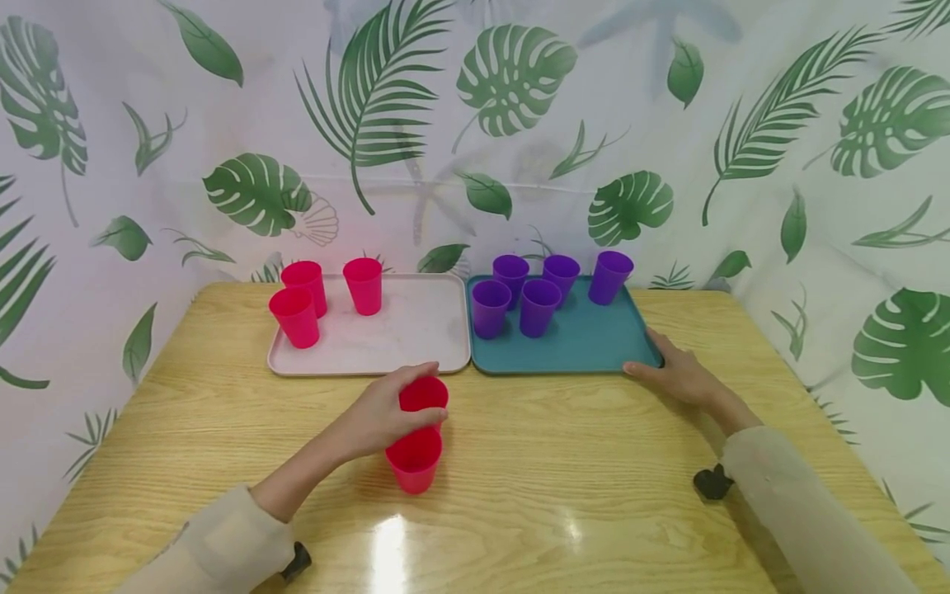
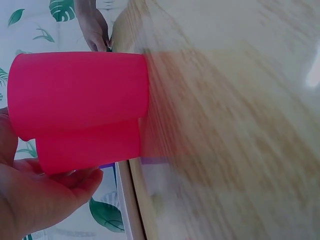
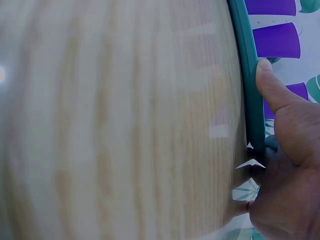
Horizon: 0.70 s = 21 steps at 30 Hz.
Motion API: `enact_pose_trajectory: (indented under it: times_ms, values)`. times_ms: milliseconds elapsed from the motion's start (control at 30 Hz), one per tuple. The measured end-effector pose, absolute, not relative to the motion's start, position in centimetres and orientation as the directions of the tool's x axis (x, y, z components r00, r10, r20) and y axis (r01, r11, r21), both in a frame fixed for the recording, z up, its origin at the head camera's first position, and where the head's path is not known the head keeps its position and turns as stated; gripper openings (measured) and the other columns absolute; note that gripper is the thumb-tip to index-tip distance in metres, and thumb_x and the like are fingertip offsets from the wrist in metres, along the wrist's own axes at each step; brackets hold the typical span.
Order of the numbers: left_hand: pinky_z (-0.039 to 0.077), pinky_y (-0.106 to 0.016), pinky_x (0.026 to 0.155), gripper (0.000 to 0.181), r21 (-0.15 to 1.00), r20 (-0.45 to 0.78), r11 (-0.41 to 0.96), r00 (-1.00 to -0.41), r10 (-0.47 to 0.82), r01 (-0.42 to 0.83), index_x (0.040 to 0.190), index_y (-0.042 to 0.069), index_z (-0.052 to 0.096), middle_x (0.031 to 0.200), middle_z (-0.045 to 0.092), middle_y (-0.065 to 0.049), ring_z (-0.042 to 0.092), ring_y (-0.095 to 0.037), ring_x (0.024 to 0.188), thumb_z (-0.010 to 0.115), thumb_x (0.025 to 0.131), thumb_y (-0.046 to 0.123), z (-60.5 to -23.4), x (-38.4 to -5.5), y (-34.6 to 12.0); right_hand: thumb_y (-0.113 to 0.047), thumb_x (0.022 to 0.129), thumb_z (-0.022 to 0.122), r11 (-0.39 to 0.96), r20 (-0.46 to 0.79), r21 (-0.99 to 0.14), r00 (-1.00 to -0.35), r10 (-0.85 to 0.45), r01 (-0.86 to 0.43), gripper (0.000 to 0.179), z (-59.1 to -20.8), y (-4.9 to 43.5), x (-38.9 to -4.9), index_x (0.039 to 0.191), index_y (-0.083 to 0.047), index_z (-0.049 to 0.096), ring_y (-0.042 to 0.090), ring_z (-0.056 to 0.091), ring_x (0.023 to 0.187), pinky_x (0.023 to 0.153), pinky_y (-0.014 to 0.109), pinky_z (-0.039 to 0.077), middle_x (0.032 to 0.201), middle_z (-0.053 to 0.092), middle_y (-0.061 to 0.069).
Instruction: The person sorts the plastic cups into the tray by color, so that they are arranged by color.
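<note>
My left hand (image 1: pixel 384 415) holds a red plastic cup (image 1: pixel 424 394) by its upper rim, thumb on the near side and fingers round the far side. A second red cup (image 1: pixel 416 472) stands upright just in front, overlapping it in the head view. In the left wrist view, the near cup (image 2: pixel 80 95) covers much of the held cup (image 2: pixel 90 152). At the front right corner of the teal tray (image 1: pixel 586 355), my right hand (image 1: pixel 684 375) grips the rim. Its thumb lies over the edge in the right wrist view, with the fingers round the outer side.
Several purple cups (image 1: pixel 539 307) stand on the teal tray, mostly toward its left and back. The white tray (image 1: pixel 401 351) adjoins it on the left and bears three red cups (image 1: pixel 299 318). A leaf-patterned cloth (image 1: pixel 549 165) hangs behind the wooden table (image 1: pixel 564 462).
</note>
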<state>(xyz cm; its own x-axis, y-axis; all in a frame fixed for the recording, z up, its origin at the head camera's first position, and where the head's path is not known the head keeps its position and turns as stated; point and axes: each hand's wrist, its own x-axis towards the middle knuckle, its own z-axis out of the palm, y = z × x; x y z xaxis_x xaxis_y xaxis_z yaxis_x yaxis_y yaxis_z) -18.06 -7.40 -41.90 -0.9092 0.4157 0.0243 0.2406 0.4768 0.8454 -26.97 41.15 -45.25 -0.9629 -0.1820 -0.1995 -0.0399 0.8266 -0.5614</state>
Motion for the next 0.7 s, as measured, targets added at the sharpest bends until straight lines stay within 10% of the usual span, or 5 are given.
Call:
enact_pose_trajectory:
  times_ms: [700]
  values:
    - [0.055,-0.045,0.099,0.072,0.812,0.016,0.521,-0.903,0.43,0.263,0.154,0.003,0.046,0.142,0.059,-0.014,0.056,-0.032,0.125,0.076,0.094,0.03,-41.5,-18.95,-7.73,-0.059,0.1,0.058,0.823,-0.201,-0.567,-0.963,-0.179,-0.034,0.107,-45.22,41.08,-26.94,0.163,0.0,-0.006,0.062,-0.001,0.148,0.116,0.075,0.008,0.165,-0.001,0.037]
